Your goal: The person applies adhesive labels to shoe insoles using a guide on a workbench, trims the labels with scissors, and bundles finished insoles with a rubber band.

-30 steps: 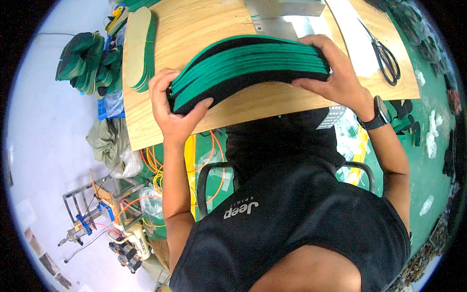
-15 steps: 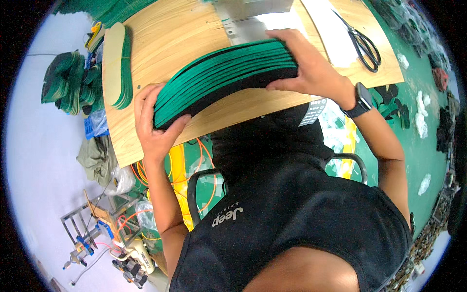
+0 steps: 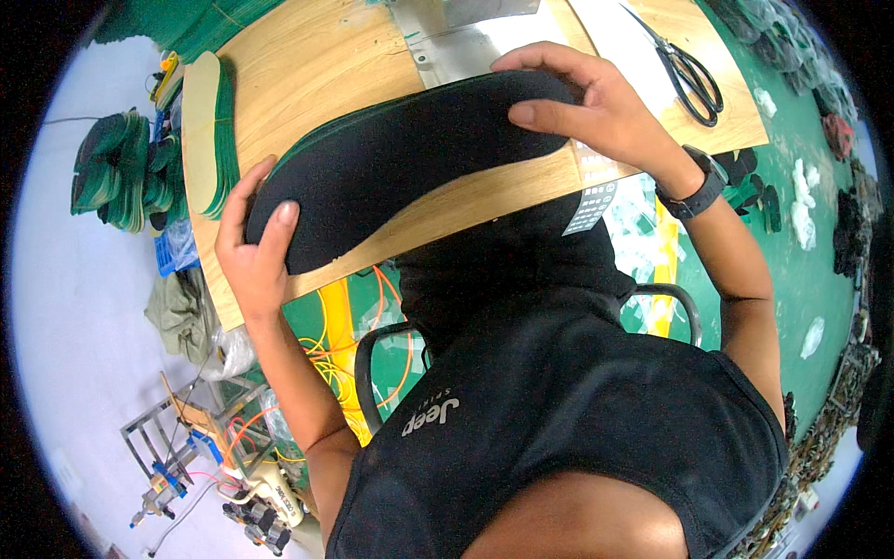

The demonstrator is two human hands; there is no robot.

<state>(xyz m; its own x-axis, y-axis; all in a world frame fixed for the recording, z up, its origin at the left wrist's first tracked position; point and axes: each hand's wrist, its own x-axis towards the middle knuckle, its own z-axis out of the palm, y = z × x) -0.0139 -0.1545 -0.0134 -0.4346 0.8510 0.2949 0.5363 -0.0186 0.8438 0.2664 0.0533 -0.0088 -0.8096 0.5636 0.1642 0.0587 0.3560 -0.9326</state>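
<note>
A stack of insoles (image 3: 410, 163), black on the face toward me with green edges showing along the far side, is held up over the near part of the wooden table. My left hand (image 3: 256, 247) grips its left end, thumb on the black face and fingers round the far side. At the other end my right hand (image 3: 582, 107) clasps the stack between thumb and fingers. A dark watch sits on my right wrist. The stack hides part of the tabletop behind it.
Another insole stack (image 3: 207, 135), cream on top with green edges, lies at the table's left edge. Black-handled scissors (image 3: 689, 79) rest at the right on a white sheet. A metal plate (image 3: 456, 51) is at the back. More dark green insoles (image 3: 116, 172) are piled beyond the left edge.
The stack has turned in my hands: its layered green edges faced me before, and now the broad black face does. My left hand has shifted left and slightly down.
</note>
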